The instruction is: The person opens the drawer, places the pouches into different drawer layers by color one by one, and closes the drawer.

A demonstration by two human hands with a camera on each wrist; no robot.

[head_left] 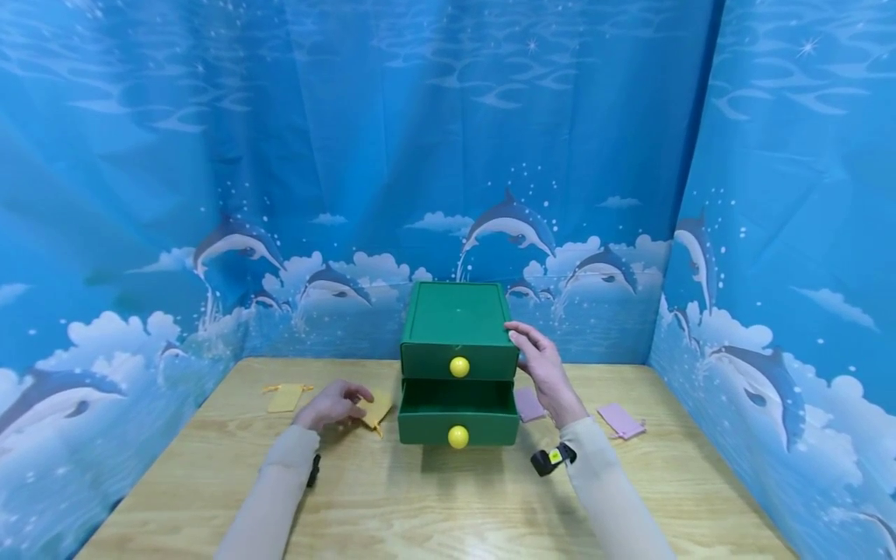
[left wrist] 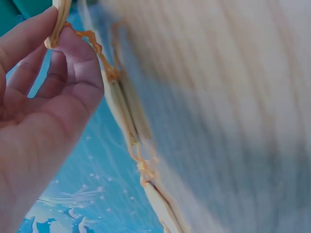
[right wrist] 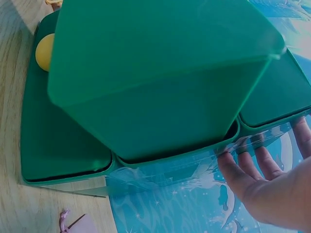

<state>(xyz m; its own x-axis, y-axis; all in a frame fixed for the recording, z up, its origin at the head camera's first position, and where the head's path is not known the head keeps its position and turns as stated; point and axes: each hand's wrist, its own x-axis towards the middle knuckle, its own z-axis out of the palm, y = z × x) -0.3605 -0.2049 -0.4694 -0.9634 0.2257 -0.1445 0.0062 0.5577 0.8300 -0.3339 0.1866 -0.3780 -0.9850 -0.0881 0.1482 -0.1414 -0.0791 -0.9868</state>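
A green drawer unit (head_left: 458, 319) stands on the table, with a drawer (head_left: 458, 428) below its top one pulled out. Inside, the part of that drawer visible from the head shows bare green. My left hand (head_left: 336, 404), left of the unit, pinches a small yellow drawstring pouch (head_left: 378, 408) between thumb and fingers; the pouch (left wrist: 59, 24) is seen edge-on in the left wrist view. On the unit's right side, the fingertips of my right hand (head_left: 546, 369) rest against the wall, fingers extended (right wrist: 277, 187).
Another yellow pouch (head_left: 285, 397) lies farther left on the wooden table (head_left: 448, 513). To the right are a purple pouch (head_left: 528, 404), partly behind my right hand, and a pink-purple pouch (head_left: 621, 421). Blue dolphin-print curtains (head_left: 392, 171) enclose the table's back and sides.
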